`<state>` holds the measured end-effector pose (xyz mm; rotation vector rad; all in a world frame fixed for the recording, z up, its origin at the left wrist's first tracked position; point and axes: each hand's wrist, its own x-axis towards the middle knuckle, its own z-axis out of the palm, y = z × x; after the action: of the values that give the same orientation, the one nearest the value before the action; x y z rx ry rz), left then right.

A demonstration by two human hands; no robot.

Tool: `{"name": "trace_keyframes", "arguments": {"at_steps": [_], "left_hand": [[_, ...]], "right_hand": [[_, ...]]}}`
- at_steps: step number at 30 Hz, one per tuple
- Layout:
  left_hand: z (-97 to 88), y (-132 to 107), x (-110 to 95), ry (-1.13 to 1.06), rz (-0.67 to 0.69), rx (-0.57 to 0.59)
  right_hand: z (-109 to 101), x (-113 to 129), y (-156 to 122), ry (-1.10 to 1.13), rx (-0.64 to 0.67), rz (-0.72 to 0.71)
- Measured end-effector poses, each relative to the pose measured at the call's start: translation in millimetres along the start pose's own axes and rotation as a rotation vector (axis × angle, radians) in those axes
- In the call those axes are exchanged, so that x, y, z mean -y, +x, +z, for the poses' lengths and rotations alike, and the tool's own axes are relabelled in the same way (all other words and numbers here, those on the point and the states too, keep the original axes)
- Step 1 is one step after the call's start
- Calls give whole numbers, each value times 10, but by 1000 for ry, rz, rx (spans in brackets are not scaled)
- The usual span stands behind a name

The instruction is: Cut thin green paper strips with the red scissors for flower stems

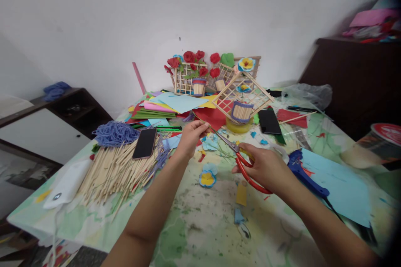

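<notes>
My right hand (265,167) grips a pair of scissors (228,142) with red handles, their blades pointing up and left. My left hand (191,133) is closed in a pinch close to the blade tips. Something thin runs between its fingertips and the blades, too small to name. Below the hands lies a paper flower (207,178) with a yellow middle and blue edges. A yellow paper piece (241,194) and a blue scrap (239,216) rest nearer to me.
Left are wooden sticks (109,171), purple yarn (115,134) and a phone (144,144). Behind stand a stick lattice (260,87) with a paper flower, and coloured sheets (178,101). A blue glue gun (307,177) and light-blue paper (341,187) lie right; another phone (269,122) lies behind.
</notes>
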<state>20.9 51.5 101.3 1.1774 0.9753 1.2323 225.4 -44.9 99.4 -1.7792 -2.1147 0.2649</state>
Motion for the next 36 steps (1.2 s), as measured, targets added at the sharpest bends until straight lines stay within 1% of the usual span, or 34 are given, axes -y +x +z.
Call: {"name": "trace_keyframes", "arguments": {"at_steps": [21, 28, 36], "left_hand": [[2, 5, 15, 44, -9, 28], [-16, 10, 33, 110, 41, 36], [0, -1, 29, 128, 43, 41]], "right_hand": [[-35, 24, -13, -51, 6, 2], [-30, 10, -8, -49, -1, -9], [-28, 4, -1, -47, 6, -19]]}}
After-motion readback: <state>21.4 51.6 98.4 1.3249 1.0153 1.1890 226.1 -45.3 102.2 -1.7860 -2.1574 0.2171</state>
